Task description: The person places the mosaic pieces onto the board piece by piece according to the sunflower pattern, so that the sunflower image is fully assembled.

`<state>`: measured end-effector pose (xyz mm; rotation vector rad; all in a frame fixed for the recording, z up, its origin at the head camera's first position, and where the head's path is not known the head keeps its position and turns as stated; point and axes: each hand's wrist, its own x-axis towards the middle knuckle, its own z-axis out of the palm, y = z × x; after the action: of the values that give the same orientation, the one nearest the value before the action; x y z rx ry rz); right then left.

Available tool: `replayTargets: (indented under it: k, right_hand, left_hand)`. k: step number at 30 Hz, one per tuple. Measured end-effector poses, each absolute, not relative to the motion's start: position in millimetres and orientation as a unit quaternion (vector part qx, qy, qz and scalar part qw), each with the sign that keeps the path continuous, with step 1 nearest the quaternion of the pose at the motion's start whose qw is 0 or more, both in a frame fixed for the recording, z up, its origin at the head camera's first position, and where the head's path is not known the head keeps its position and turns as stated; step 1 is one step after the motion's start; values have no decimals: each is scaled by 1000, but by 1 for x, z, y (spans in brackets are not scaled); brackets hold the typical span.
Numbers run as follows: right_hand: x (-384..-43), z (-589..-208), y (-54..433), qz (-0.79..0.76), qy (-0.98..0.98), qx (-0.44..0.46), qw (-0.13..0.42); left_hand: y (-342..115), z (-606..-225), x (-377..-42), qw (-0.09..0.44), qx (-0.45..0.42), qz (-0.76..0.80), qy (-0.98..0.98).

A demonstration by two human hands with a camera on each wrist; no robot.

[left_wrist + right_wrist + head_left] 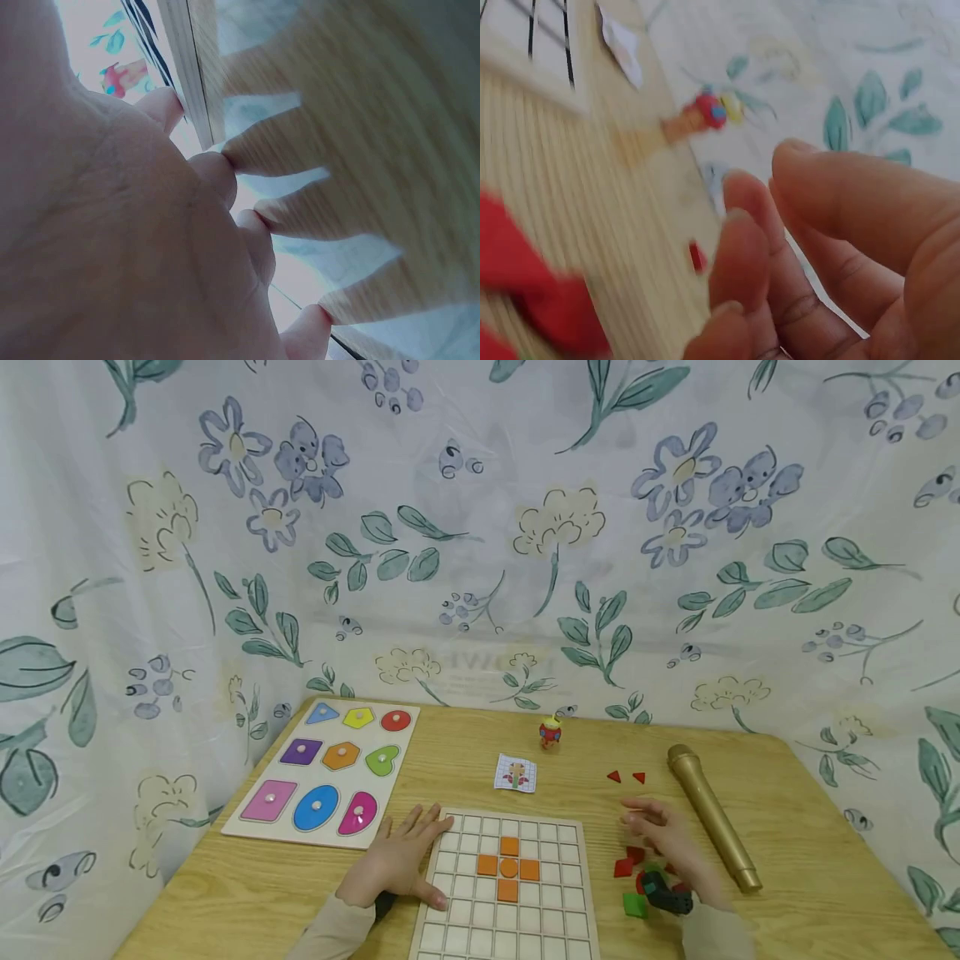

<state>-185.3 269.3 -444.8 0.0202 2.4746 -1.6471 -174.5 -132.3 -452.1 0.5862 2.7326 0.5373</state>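
My left hand (397,860) lies with fingers spread at the left edge of a wooden grid board (566,897), its thumb over the rim. Around an orange circle (509,867) on the grid sit several orange squares (487,865). To the board's right, my right hand (667,839) hovers with bent fingers; in the right wrist view a gap separates thumb and fingers (739,259), and nothing is held. Beneath this hand are red pieces (623,867) and a green square (635,905), partly hidden by the wrist. Two small red triangles (614,777) lie beyond its fingertips.
A knob puzzle board (318,781) of coloured shapes lies at the left. Behind the grid are a small picture card (516,774) and a toy figure (550,732). A gold microphone (712,814) lies right of my right hand. Floral cloth (480,568) hangs behind the table.
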Motion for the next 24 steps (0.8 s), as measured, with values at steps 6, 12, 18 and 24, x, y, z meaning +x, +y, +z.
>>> replayTargets:
  k: [6, 12, 18, 24]
  right_hand:
    - [-177, -448, 302, -479, 871, 95, 49]
    - [-175, -457, 310, -434, 893, 99, 61]
    - [-174, -459, 304, -442, 889, 102, 65]
    - [-169, -461, 303, -430, 898, 80, 57]
  left_hand:
    - [-132, -453, -175, 147, 203, 183, 951]
    - [-133, -454, -176, 148, 198, 182, 952]
    - [-133, -453, -176, 149, 195, 179, 953]
    - [-132, -450, -175, 149, 197, 183, 951]
